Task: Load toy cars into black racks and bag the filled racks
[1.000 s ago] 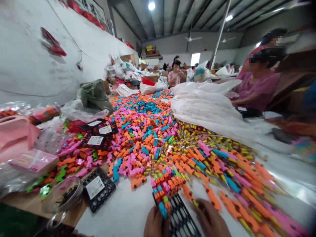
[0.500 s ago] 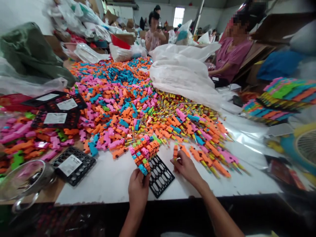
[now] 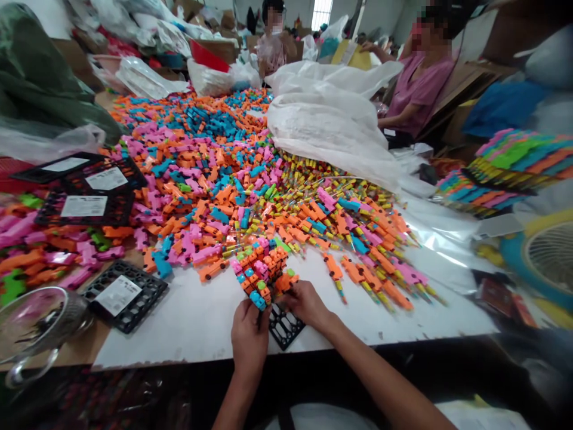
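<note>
Pinching an orange toy (image 3: 286,282) with the right hand (image 3: 308,306), above the tray (image 3: 286,329), near 6 o'clock in the view. Holding the tray's edge with the left hand (image 3: 249,335), at the toy's 7 o'clock; cannot tell how firmly. Could perhaps knock loose the packed toys (image 3: 258,267), at 10 o'clock, by pushing crookedly; could also tip the tray, by supporting too weakly.

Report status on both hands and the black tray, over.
Left hand gripping black tray beside clustered toys. Right hand holding orange toy at tray. Right hand partly blocks view of tray.
</note>
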Available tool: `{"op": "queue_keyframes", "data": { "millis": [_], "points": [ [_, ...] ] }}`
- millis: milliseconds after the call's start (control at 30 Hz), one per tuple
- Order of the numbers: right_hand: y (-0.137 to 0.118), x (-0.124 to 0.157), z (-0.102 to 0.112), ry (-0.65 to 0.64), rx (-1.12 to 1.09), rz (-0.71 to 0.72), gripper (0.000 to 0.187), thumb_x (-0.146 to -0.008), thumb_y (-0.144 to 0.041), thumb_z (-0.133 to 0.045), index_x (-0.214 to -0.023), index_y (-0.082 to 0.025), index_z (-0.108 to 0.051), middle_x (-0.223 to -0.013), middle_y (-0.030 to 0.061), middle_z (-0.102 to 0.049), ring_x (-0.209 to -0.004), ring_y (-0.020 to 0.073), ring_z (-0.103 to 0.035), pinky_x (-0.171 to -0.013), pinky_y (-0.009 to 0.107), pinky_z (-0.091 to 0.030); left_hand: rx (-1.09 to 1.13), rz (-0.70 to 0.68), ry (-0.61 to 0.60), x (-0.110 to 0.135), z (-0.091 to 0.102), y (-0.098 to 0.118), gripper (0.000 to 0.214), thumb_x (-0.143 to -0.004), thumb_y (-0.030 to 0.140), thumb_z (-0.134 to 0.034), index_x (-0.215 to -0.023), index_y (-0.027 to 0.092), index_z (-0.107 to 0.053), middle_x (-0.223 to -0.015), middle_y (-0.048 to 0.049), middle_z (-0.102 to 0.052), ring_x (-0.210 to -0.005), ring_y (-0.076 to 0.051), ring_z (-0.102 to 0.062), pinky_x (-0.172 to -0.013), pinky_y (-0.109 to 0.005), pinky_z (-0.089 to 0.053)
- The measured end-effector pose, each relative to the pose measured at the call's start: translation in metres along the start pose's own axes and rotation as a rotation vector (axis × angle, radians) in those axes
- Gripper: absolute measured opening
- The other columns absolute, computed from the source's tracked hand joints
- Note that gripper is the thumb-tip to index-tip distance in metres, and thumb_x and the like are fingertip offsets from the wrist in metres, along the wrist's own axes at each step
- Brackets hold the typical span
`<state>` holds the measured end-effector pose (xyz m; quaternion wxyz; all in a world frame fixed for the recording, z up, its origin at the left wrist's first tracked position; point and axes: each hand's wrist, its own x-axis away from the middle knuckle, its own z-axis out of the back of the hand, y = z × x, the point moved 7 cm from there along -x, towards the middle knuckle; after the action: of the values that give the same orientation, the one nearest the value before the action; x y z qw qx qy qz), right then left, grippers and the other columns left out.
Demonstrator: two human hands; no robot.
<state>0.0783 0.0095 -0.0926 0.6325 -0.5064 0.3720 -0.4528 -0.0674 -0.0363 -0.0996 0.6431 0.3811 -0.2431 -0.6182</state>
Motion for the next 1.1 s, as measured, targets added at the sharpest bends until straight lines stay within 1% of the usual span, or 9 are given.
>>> {"op": "queue_keyframes", "data": {
  "millis": [100, 200, 267, 400, 500, 633, 867, 967, 1100],
  "points": [
    [-0.015, 0.002, -0.005, -0.035, 0.179, 0.138, 0.016, -0.081, -0.012, -0.053, -0.085, -0.021, -0.066, -0.087, 0.0011, -0.066, -0.078, 0.0158, -0.063, -0.070, 0.025, -0.050, -0.036, -0.005, 0.012, 0.000, 0.001, -0.002, 0.029, -0.086, 0.040, -0.052, -0.103, 0.022, -0.068, -0.100, -0.0081, -0.063, -0.093, -0.022, -0.061, -0.081, -0.038, -0.052],
    [-0.017, 0.001, -0.003, -0.113, 0.194, 0.119, 0.014, -0.082, -0.016, -0.057, -0.093, -0.022, -0.064, -0.089, -0.0005, -0.066, -0.071, 0.0132, -0.062, -0.064, 0.022, -0.049, -0.067, -0.005, 0.007, -0.001, 0.001, -0.003, 0.031, -0.086, 0.041, -0.052, -0.104, 0.021, -0.067, -0.100, -0.0083, -0.064, -0.092, -0.023, -0.061, -0.081, -0.038, -0.052],
    [-0.015, -0.007, 0.023, 0.012, 0.238, 0.078, 0.014, -0.084, -0.022, -0.058, -0.097, -0.022, -0.062, -0.088, -0.0005, -0.065, -0.065, 0.0120, -0.060, -0.060, 0.022, -0.048, -0.079, -0.013, 0.017, -0.001, 0.002, -0.001, 0.032, -0.086, 0.042, -0.052, -0.104, 0.020, -0.067, -0.101, -0.0084, -0.064, -0.093, -0.023, -0.061, -0.082, -0.038, -0.052],
    [-0.011, -0.027, 0.108, 0.521, 0.621, -0.088, 0.013, -0.089, -0.024, -0.052, -0.097, -0.019, -0.062, -0.103, 0.0074, -0.061, -0.090, 0.0193, -0.059, -0.076, 0.028, -0.046, -0.101, -0.021, 0.033, -0.001, 0.003, 0.002, 0.029, -0.086, 0.042, -0.053, -0.099, 0.021, -0.068, -0.100, -0.0078, -0.064, -0.092, -0.022, -0.061, -0.081, -0.037, -0.052],
    [-0.005, -0.042, 0.132, 0.521, 0.724, -0.186, 0.006, -0.083, -0.016, -0.056, -0.087, -0.017, -0.060, -0.104, 0.0098, -0.060, -0.094, 0.0216, -0.057, -0.078, 0.030, -0.045, -0.117, -0.021, 0.046, -0.001, 0.003, 0.002, 0.028, -0.085, 0.042, -0.054, -0.099, 0.021, -0.068, -0.101, -0.0080, -0.064, -0.092, -0.022, -0.061, -0.080, -0.037, -0.052],
    [-0.004, -0.028, 0.113, 0.435, 0.595, -0.149, 0.007, -0.085, -0.024, -0.055, -0.089, -0.019, -0.054, -0.091, 0.0042, -0.062, -0.075, 0.0164, -0.061, -0.068, 0.028, -0.048, -0.123, -0.031, 0.043, 0.000, 0.002, 0.002, 0.027, -0.086, 0.041, -0.054, -0.097, 0.020, -0.068, -0.096, -0.0074, -0.064, -0.089, -0.021, -0.061, -0.078, -0.036, -0.052],
    [0.018, 0.003, 0.016, 0.057, -0.417, -0.211, 0.034, -0.075, -0.041, -0.065, -0.098, -0.021, -0.051, -0.057, -0.0049, -0.062, -0.050, 0.0158, -0.062, -0.049, 0.026, -0.049, -0.140, -0.065, 0.084, 0.001, 0.004, 0.004, 0.027, -0.086, 0.040, -0.055, -0.099, 0.020, -0.068, -0.098, -0.0079, -0.065, -0.091, -0.021, -0.062, -0.079, -0.034, -0.052],
    [0.020, -0.004, 0.010, 0.067, -0.386, -0.209, 0.032, -0.069, -0.041, -0.072, -0.089, -0.021, -0.057, -0.059, -0.0044, -0.062, -0.046, 0.0140, -0.059, -0.044, 0.024, -0.047, -0.151, -0.066, 0.068, 0.000, 0.004, 0.004, 0.027, -0.086, 0.040, -0.054, -0.095, 0.020, -0.069, -0.093, -0.0077, -0.065, -0.087, -0.021, -0.062, -0.076, -0.034, -0.053],
    [0.000, -0.008, 0.015, -0.036, -0.068, -0.017, 0.008, -0.081, -0.027, -0.061, -0.084, -0.020, -0.064, -0.080, -0.0010, -0.067, -0.052, 0.0103, -0.058, -0.049, 0.021, -0.048, -0.160, -0.078, 0.072, -0.001, 0.004, 0.005, 0.029, -0.086, 0.041, -0.053, -0.094, 0.018, -0.070, -0.090, -0.0086, -0.065, -0.084, -0.021, -0.063, -0.074, -0.034, -0.054]
  ]
}}
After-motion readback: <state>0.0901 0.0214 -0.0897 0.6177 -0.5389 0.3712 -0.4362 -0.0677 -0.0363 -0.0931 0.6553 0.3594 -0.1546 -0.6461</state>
